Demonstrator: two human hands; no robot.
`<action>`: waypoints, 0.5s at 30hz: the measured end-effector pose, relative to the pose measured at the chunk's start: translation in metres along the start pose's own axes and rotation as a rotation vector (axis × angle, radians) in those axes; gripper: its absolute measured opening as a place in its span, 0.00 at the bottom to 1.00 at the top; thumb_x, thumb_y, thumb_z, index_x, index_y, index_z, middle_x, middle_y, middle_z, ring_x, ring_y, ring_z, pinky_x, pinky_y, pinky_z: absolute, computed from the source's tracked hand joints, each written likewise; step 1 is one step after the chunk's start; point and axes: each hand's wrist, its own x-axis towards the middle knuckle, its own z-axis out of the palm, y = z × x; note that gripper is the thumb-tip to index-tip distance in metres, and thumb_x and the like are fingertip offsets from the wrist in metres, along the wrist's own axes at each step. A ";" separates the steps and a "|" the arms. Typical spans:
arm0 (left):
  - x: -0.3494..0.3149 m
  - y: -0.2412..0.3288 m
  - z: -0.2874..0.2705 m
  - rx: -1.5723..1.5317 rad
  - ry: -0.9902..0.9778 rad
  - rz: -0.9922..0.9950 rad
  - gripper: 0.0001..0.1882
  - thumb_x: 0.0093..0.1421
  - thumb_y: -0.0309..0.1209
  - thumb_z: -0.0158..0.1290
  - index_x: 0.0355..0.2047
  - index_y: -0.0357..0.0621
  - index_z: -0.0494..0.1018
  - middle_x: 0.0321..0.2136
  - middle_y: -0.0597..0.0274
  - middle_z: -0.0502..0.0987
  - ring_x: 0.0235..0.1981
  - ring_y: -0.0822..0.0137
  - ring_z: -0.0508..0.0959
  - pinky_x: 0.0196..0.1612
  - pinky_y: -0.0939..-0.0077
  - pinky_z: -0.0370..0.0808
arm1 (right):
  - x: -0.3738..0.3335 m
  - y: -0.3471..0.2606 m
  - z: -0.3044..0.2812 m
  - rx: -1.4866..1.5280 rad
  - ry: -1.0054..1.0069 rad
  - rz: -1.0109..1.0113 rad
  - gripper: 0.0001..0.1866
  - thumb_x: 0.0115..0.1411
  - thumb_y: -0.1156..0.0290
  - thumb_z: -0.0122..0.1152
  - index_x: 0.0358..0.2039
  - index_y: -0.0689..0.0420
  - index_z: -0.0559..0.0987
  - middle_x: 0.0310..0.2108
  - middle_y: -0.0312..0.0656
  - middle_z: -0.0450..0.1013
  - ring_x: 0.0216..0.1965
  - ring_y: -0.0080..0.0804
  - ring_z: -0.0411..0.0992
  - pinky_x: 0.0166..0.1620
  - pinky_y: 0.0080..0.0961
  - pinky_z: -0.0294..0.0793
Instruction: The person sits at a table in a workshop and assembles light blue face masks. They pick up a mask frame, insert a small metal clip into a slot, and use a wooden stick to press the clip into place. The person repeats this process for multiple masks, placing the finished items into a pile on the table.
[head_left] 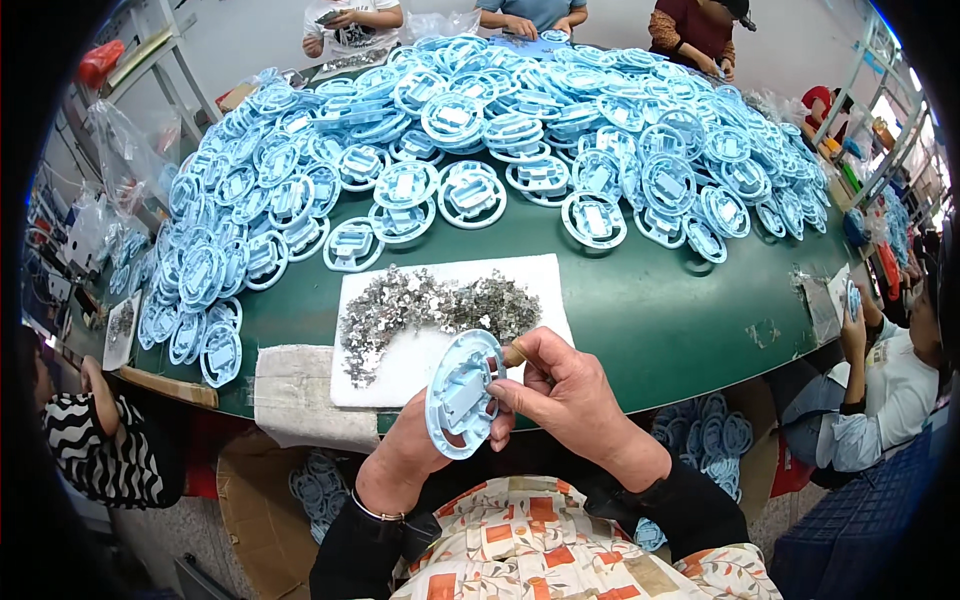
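Observation:
A light blue plastic steering-wheel-shaped part (465,395), oval-rimmed with a raised block in its middle, is tilted up before me. My left hand (408,440) grips it from behind and the left, its fingers mostly hidden by the part. At the part's right edge, my right hand (580,395) is closed, thumb on the rim and index finger bent. Anything small in that pinch is too hidden to name. Just beyond my hands, small silvery metal pieces (400,310) lie heaped on a white foam board (405,360).
A large heap of similar blue parts (450,120) covers the far side of the green table (660,320). A folded cloth (300,390) lies left of the board. Cardboard boxes (250,500) with blue parts stand below. Several people work around the table.

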 end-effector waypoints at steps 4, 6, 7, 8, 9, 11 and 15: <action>-0.004 0.002 0.006 0.060 0.024 -0.012 0.26 0.75 0.40 0.44 0.65 0.35 0.62 0.36 0.52 0.77 0.35 0.63 0.79 0.37 0.69 0.78 | 0.012 0.012 -0.003 0.156 -0.040 0.064 0.12 0.60 0.72 0.73 0.39 0.56 0.76 0.18 0.24 0.59 0.21 0.11 0.56 0.26 0.16 0.58; -0.006 -0.002 -0.002 -0.067 -0.022 -0.029 0.28 0.75 0.39 0.44 0.68 0.35 0.60 0.40 0.48 0.78 0.36 0.60 0.80 0.37 0.69 0.78 | 0.015 0.017 -0.002 0.194 -0.068 0.044 0.13 0.60 0.72 0.74 0.39 0.56 0.76 0.20 0.22 0.59 0.22 0.10 0.54 0.26 0.15 0.57; -0.008 -0.003 -0.004 -0.124 -0.019 -0.052 0.28 0.74 0.39 0.44 0.69 0.35 0.59 0.41 0.47 0.79 0.36 0.59 0.80 0.37 0.68 0.78 | 0.016 0.018 -0.002 0.243 -0.093 0.047 0.13 0.60 0.71 0.74 0.39 0.56 0.76 0.21 0.21 0.60 0.23 0.10 0.54 0.27 0.14 0.56; -0.010 -0.005 -0.008 -0.181 -0.014 -0.073 0.29 0.74 0.39 0.44 0.69 0.35 0.59 0.42 0.46 0.79 0.36 0.59 0.81 0.37 0.68 0.79 | 0.016 0.019 -0.002 0.292 -0.121 0.050 0.13 0.60 0.71 0.74 0.40 0.56 0.77 0.22 0.21 0.60 0.23 0.09 0.54 0.27 0.14 0.56; -0.007 -0.008 -0.019 -0.296 -0.086 -0.101 0.32 0.73 0.41 0.46 0.71 0.35 0.57 0.44 0.43 0.79 0.35 0.57 0.82 0.36 0.66 0.79 | 0.016 0.023 -0.003 0.267 -0.137 0.037 0.12 0.62 0.71 0.72 0.42 0.57 0.78 0.23 0.20 0.61 0.24 0.08 0.55 0.28 0.12 0.56; -0.013 0.000 -0.012 -0.381 0.020 -0.066 0.40 0.69 0.49 0.50 0.71 0.33 0.56 0.41 0.32 0.78 0.30 0.45 0.82 0.28 0.60 0.80 | 0.011 0.023 -0.001 0.323 -0.075 0.025 0.07 0.67 0.72 0.65 0.44 0.58 0.78 0.24 0.22 0.64 0.25 0.08 0.58 0.29 0.11 0.57; -0.057 0.022 -0.040 -0.430 -0.023 -0.009 0.35 0.71 0.42 0.47 0.70 0.29 0.56 0.45 0.35 0.77 0.35 0.47 0.82 0.33 0.63 0.81 | -0.008 0.035 -0.015 0.291 0.006 0.060 0.08 0.73 0.70 0.56 0.40 0.60 0.78 0.21 0.24 0.66 0.22 0.08 0.58 0.25 0.11 0.55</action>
